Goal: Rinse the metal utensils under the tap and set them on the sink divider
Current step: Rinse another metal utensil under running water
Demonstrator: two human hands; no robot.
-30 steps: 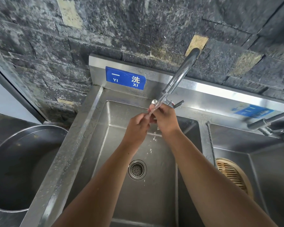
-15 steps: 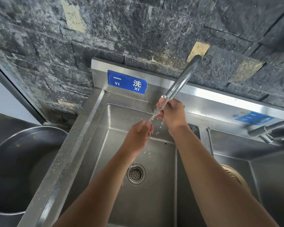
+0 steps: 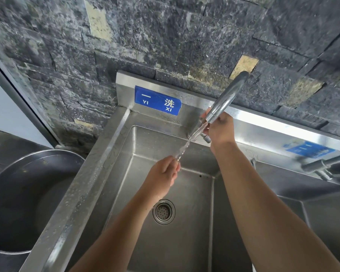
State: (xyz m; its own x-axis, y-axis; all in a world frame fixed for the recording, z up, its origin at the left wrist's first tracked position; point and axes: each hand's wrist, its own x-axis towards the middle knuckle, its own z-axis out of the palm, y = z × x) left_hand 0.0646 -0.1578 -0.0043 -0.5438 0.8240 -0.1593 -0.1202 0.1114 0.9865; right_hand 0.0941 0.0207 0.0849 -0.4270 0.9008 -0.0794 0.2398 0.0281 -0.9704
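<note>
Water runs in a slanted stream from the curved steel tap point(image 3: 227, 98) onto my left hand point(image 3: 164, 172) over the left basin. The fingers of that hand are pinched on a small shiny metal utensil point(image 3: 178, 159), which the hand mostly hides. My right hand point(image 3: 221, 130) is behind the spout at the tap's base, closed on the tap lever point(image 3: 206, 138). The sink divider point(image 3: 214, 193) runs between the basins, largely covered by my right forearm. The tip of another thin utensil point(image 3: 253, 160) shows on the divider's far end.
The drain strainer point(image 3: 164, 211) sits in the left basin floor. A big steel bowl point(image 3: 28, 173) stands left of the sink. A second tap point(image 3: 326, 163) reaches over the right basin. A blue sign point(image 3: 157, 100) is on the backsplash below the stone wall.
My hands have separated: the left dropped lower under the stream, and the right rose to the tap's base. The water flow has become stronger.
</note>
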